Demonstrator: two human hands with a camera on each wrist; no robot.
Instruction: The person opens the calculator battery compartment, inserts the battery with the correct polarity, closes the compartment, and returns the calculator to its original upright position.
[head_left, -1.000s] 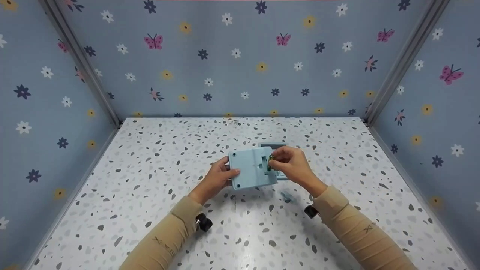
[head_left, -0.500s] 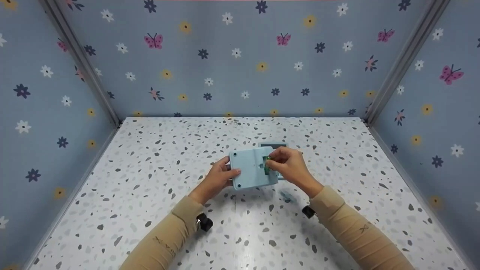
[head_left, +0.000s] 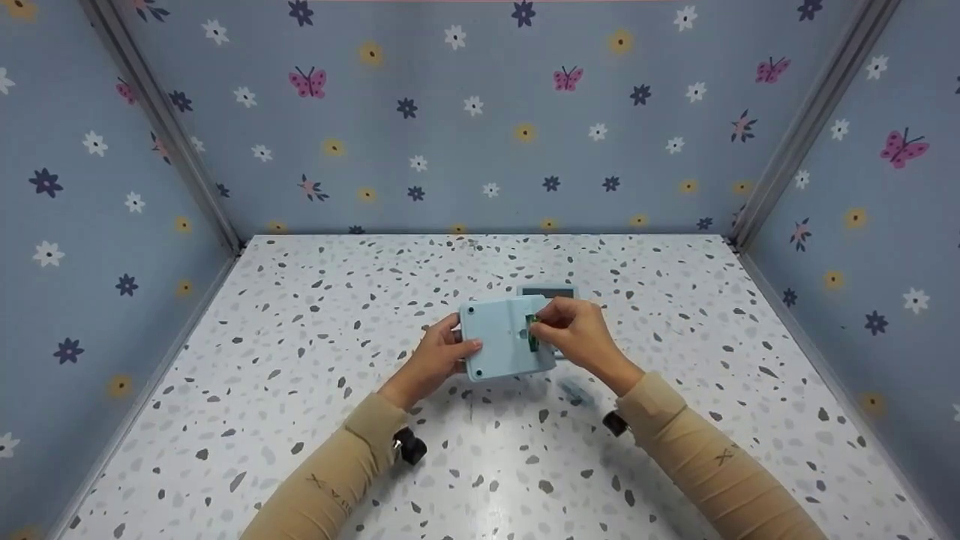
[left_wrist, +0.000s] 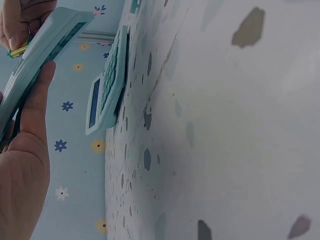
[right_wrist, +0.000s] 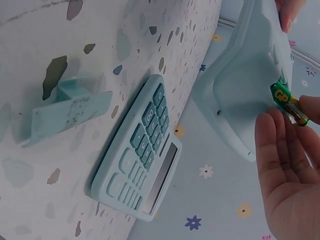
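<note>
My left hand (head_left: 433, 354) grips a light-blue plastic device (head_left: 495, 341) by its left edge, thumb on its back and fingers underneath. The back faces up, with small dark feet at the left corners and an uncovered battery slot at the right. Between thumb and fingers, my right hand (head_left: 586, 336) pinches a green-and-gold battery (right_wrist: 289, 103) at that slot. In the head view the battery lies along the slot, partly covered by the fingertips. The left wrist view shows the device's edge side-on, with the left thumb or finger along it; its front is mostly hidden.
A light-blue calculator (right_wrist: 137, 160) rests keys up on the speckled table (head_left: 337, 315), just behind the held device. A small light-blue battery cover (right_wrist: 72, 112) lies nearer, by the right wrist. Patterned blue walls (head_left: 480, 112) stand behind and on both sides.
My right hand has shifted slightly left and brought the battery from a tilt above the slot down along it. The left hand holds the device almost still.
</note>
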